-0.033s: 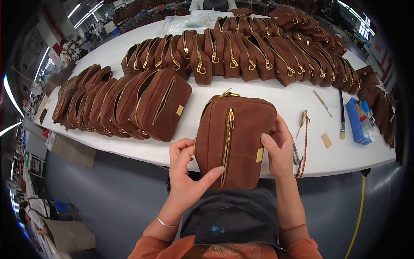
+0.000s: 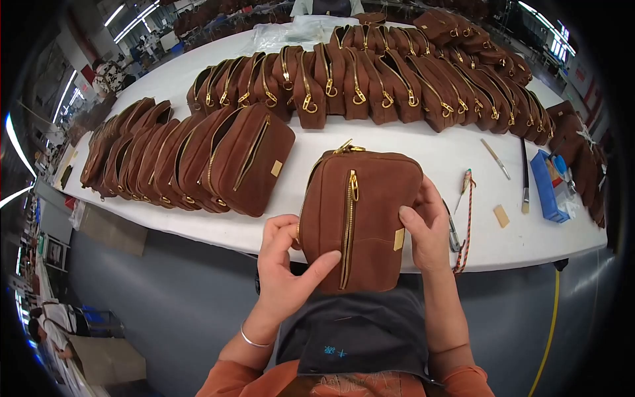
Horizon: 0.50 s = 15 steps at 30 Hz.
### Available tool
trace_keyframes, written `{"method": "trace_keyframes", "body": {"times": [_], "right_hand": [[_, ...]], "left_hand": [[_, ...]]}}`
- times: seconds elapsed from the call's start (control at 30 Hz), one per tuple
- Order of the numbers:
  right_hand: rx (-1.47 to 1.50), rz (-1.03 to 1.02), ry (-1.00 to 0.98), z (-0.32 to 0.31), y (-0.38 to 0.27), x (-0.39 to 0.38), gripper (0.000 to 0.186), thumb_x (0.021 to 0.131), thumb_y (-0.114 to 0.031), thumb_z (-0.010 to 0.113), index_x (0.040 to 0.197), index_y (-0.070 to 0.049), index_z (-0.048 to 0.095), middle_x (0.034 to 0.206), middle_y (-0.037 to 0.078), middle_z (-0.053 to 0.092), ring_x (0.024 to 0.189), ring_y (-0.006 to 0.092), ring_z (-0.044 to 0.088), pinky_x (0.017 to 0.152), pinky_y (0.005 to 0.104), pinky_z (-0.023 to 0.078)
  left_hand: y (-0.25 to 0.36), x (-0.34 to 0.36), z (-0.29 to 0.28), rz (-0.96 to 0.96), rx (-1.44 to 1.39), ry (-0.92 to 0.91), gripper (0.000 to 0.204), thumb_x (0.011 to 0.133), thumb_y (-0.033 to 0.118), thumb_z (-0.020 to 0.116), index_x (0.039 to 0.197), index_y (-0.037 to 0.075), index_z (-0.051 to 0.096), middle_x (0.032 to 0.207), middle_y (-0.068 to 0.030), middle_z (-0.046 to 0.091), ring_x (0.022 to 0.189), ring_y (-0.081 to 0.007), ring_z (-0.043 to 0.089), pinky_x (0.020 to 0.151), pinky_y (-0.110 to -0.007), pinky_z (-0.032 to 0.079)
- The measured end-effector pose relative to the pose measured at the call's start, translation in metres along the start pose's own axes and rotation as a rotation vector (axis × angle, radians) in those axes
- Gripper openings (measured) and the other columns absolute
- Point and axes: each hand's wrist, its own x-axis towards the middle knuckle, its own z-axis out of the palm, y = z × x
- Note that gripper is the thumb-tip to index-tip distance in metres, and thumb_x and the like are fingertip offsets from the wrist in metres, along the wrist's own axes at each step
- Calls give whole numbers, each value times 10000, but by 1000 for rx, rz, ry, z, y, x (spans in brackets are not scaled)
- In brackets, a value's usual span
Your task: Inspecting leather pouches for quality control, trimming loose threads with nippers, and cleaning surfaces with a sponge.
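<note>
Between my two hands is a brown zippered bag [image 2: 380, 205], upright over the table's near edge with its front panel facing me. A gold zipper [image 2: 348, 231] runs down that panel, its pull at the top, and a small tan tag [image 2: 399, 239] sits at its right side. My left hand [image 2: 288, 261] grips the lower left side, thumb on the panel beside the zipper's lower part and fingers curled at the edge. My right hand [image 2: 430, 228] clasps the right side, thumb in front above the tag; its other fingers are partly hidden behind the bag.
Similar brown bags stand in a row at left [image 2: 251, 159] and in rows along the back [image 2: 337, 79]. At right lie an awl with a striped cord [image 2: 467, 182], brushes [image 2: 526, 192], a tan block [image 2: 501, 216] and a blue bin [image 2: 548, 188]. Clear plastic [image 2: 284, 36] lies far back.
The bag has dipped very slightly toward me, and my left thumb has shifted a little up and to the left. Both hands keep their grip.
</note>
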Motion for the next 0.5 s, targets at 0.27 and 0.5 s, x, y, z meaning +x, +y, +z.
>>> {"method": "trace_keyframes", "body": {"times": [0.27, 0.5], "right_hand": [[-195, 74, -157, -8, 1, -4, 707, 851, -141, 755, 1475, -11, 450, 1209, 83, 606, 1056, 127, 579, 900, 283, 488], [-639, 19, -130, -24, -14, -4, 508, 920, -140, 696, 1397, -39, 550, 1117, 57, 645, 970, 120, 599, 853, 269, 495]], "left_hand": [[-14, 31, 9, -549, -1244, -200, 419, 998, 157, 597, 1360, -41, 525, 1306, -122, 628, 1168, -186, 624, 1021, -341, 498], [-21, 39, 31, -675, -1303, -118, 322, 996, 156, 618, 1277, 0, 610, 1229, -120, 674, 1087, -208, 669, 949, -342, 568]]}}
